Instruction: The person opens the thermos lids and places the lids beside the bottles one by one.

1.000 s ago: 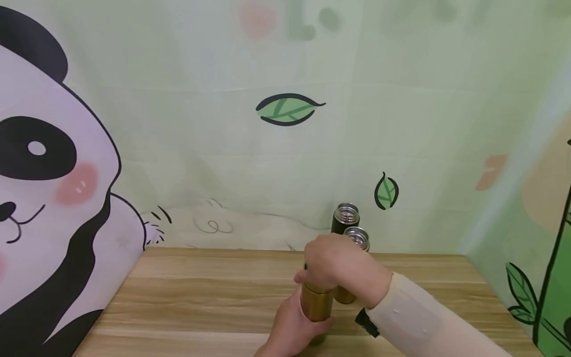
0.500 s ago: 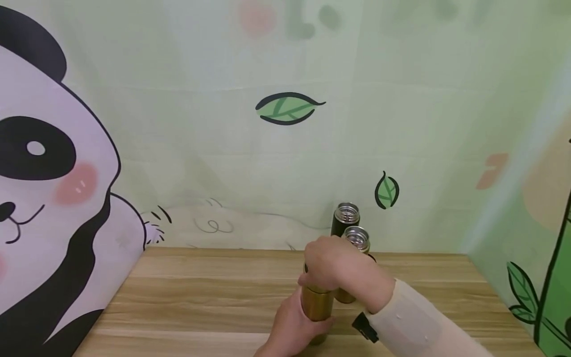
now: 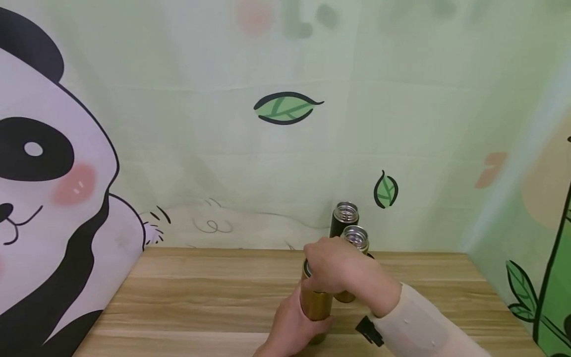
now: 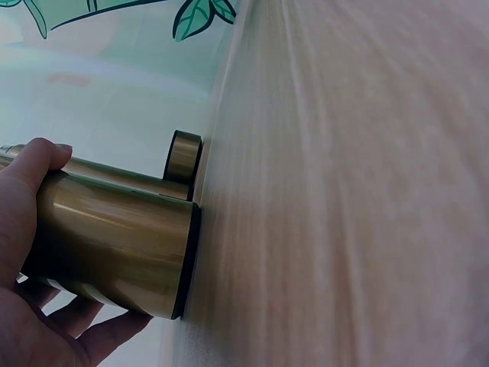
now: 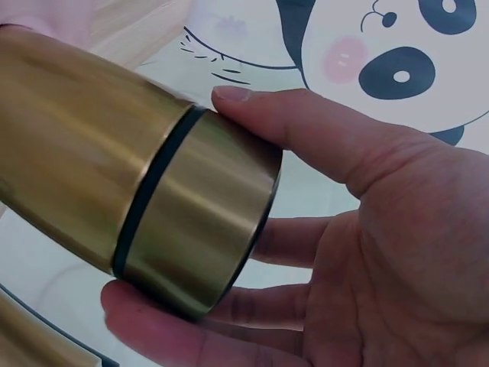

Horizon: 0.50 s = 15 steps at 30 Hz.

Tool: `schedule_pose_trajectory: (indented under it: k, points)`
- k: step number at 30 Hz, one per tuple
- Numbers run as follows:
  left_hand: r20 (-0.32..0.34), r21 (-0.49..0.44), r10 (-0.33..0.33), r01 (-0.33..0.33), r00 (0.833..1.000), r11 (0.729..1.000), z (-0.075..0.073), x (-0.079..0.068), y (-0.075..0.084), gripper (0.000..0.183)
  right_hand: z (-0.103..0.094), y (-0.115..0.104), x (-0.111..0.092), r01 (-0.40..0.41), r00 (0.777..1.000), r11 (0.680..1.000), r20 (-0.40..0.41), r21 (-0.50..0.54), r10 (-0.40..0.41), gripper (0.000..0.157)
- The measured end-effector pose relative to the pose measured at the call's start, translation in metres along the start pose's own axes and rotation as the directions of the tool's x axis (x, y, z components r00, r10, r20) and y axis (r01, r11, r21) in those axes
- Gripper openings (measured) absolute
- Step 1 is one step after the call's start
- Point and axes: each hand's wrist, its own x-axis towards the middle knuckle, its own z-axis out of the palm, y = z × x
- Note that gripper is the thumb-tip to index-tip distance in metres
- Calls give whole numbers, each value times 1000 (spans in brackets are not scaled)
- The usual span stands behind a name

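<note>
A gold thermos bottle (image 3: 316, 306) stands on the wooden table, gripped low around its body by my left hand (image 3: 290, 322). In the left wrist view, that hand (image 4: 19, 214) has its thumb on one side and fingers on the other. My right hand (image 3: 332, 263) holds the bottle's gold lid (image 5: 205, 206) from above, thumb and fingers on opposite sides. A dark ring (image 5: 157, 191) shows between lid and body. Just behind stands a second gold thermos (image 3: 345, 296) without a lid, its steel mouth bare. A lidless black thermos (image 3: 342, 227) is farther back.
Beside the second gold bottle's base, a loose gold lid (image 4: 183, 157) sits on the table (image 3: 200, 292). A cloth backdrop (image 3: 200, 148) with a panda and leaves rises behind the table edge.
My right hand has turned slightly on the lid, its wrist and sleeve shifting a little right and down. The left hand and the bottles stay in place.
</note>
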Motion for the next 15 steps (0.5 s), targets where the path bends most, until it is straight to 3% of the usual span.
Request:
schedule_pose_trajectory:
  k: [15]
  points:
    - [1, 34, 10, -10, 1000, 999, 0, 1, 0, 72, 2, 6, 1, 41, 999, 999, -25, 4, -41, 38]
